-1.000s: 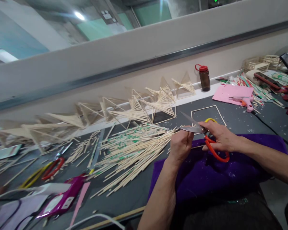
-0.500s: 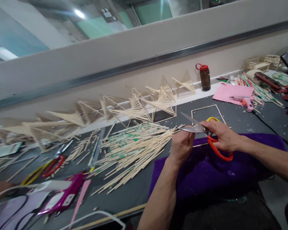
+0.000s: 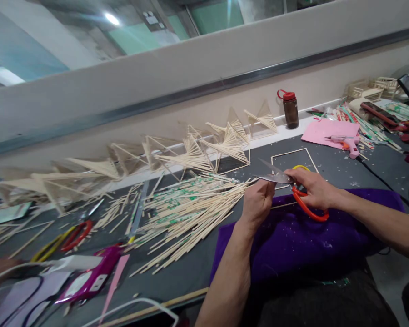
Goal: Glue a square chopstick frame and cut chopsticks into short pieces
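Held parted scissors (image 3: pixel 280 179) near 3 o'clock in right hand (image 3: pixel 312 188); apparently pinched 1 thin stick (image 3: pixel 283 205) in left hand (image 3: pixel 257 202), above purple cloth (image 3: pixel 293 245) at 4 o'clock. Risked nicked left fingers (image 3: pixel 269 191) from blades so close, or slippage from loose pinch.

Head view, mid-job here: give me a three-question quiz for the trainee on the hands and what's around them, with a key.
1. Multiple choice: what does the person's right hand hold?
A) a glue gun
B) scissors
C) a bottle

2. True or false: the scissors are fully closed.

3. Fill in the blank: the cloth spread below the two hands is ____ in colour.

Key: 1) B; 2) False, they are open; 3) purple.
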Available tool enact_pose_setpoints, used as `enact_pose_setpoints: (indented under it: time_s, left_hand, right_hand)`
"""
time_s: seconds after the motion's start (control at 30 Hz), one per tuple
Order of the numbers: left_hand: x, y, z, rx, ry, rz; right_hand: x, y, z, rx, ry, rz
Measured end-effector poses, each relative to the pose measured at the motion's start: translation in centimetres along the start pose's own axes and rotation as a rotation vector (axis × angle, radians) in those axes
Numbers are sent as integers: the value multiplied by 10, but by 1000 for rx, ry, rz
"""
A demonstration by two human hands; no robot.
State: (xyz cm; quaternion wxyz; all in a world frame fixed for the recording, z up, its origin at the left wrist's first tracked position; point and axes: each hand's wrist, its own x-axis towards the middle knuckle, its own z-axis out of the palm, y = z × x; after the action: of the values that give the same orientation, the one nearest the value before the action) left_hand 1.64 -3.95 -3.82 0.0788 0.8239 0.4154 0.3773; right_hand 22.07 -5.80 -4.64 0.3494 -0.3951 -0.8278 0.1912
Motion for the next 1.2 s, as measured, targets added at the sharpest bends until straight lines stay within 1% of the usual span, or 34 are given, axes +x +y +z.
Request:
enact_pose_setpoints:
  time_s: [0.1,0.17,0.23,0.33,0.4,0.5,0.57,0.63,0.73,0.8,0.87,0.97,1.1,1.2]
  left_hand:
    - [3,0,-4,-79,-36,-90]
    - [5,-2,-8,-122,-5,-158]
    - [7,-7,-14,-133,55,-229]
    - [10,-16,-23,-113,118,-305]
    - [12,-20,-26,-110,92,-339]
    - [14,-20,-24,-119,-42,-345]
    - [14,-15,-17,-74,-151,-312]
    - [13,-8,-6,-1,-266,-257]
    - [9,2,13,87,-436,-140]
    - [6,5,23,108,-498,-63]
    - [4,7,28,121,-508,-16]
    - [2,9,26,100,-507,-17]
    - [0,11,19,-99,-531,-94]
    - [0,4,16,-275,-524,-165]
  right_hand:
    - [2,3,-1,42,-14,82]
    - [3,6,-7,62,-53,142]
    - [4,10,-19,89,-104,175]
    - [4,16,-45,155,-155,190]
    - [3,19,-61,265,-185,197]
    - [1,21,-74,468,-150,182]
    - [1,22,-74,522,-95,189]
    - [1,23,-70,525,-76,206]
    - [4,24,-63,519,-99,219]
    - [5,22,-61,509,-123,222]
    - [6,19,-60,492,-149,216]
    - [6,13,-61,470,-166,195]
    - [6,13,-60,488,-166,195]
    - [6,18,-58,501,-170,188]
